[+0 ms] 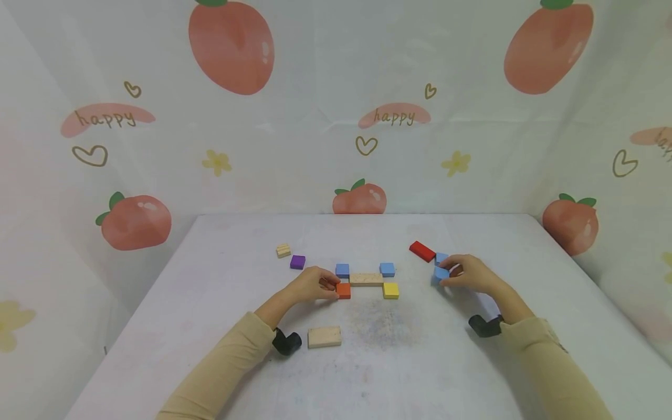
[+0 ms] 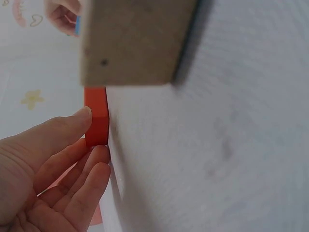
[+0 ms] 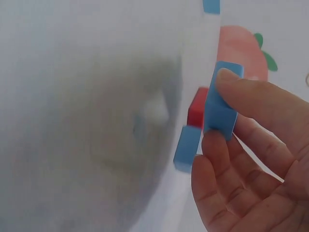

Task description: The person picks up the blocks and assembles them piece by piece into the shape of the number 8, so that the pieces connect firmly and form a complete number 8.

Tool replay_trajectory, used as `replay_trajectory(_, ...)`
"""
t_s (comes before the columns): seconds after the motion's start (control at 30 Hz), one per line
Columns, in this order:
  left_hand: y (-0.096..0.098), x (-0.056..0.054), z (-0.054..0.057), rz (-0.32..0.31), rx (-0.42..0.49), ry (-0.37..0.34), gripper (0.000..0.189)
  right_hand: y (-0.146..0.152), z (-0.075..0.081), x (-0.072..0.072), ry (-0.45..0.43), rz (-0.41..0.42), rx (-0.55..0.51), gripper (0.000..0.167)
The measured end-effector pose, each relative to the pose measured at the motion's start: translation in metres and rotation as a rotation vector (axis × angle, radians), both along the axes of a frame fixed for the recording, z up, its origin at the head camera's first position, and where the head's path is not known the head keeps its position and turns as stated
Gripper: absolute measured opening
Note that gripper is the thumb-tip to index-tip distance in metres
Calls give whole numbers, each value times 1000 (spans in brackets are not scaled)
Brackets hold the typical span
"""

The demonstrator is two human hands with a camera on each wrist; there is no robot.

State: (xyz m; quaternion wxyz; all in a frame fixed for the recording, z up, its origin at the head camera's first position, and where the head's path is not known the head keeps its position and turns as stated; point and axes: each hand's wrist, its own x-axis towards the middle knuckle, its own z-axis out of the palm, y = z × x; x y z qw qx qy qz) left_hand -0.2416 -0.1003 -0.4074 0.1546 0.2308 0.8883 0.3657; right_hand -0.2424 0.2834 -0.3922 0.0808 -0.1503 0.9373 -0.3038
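My left hand [image 1: 314, 284] pinches an orange-red block [image 1: 343, 291] between thumb and fingers; in the left wrist view the block [image 2: 97, 117] sits on the table. A beige wooden plank [image 1: 366, 280] lies beside it, with a blue block [image 1: 342, 270] at its back left corner, another blue block [image 1: 387, 269] at its back right, and a yellow block [image 1: 391, 290] at its front right. Farther right, my right hand [image 1: 469, 273] holds a light blue block [image 3: 223, 99] just above the table. Behind that block are a second light blue block [image 3: 187, 149] and a red plank [image 1: 422, 251].
Nearer the front lies a larger beige wooden block [image 1: 324, 336], which looms close in the left wrist view. At the back left are a purple block [image 1: 297, 262] and a small grooved beige block [image 1: 283, 250]. A printed curtain [image 1: 315, 151] stands behind the white table [image 1: 420, 373].
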Motion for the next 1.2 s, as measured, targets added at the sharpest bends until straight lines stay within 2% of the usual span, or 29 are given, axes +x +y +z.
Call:
replay_trajectory(0.33,0,0,-1,-11,-6,11,32,-20,0,5,23,56,-14,33)
replay_trajectory(0.73,0,0,-1,4,-11,0,34,-43,2,13,3,69,-14,33)
replay_trajectory(0.97,1,0,0,14,-17,-6,34,-52,1,17,27,127,-27,33)
replay_trajectory(1.2,1,0,0,8,-18,4,33,-58,0,21,3,166,-46,34)
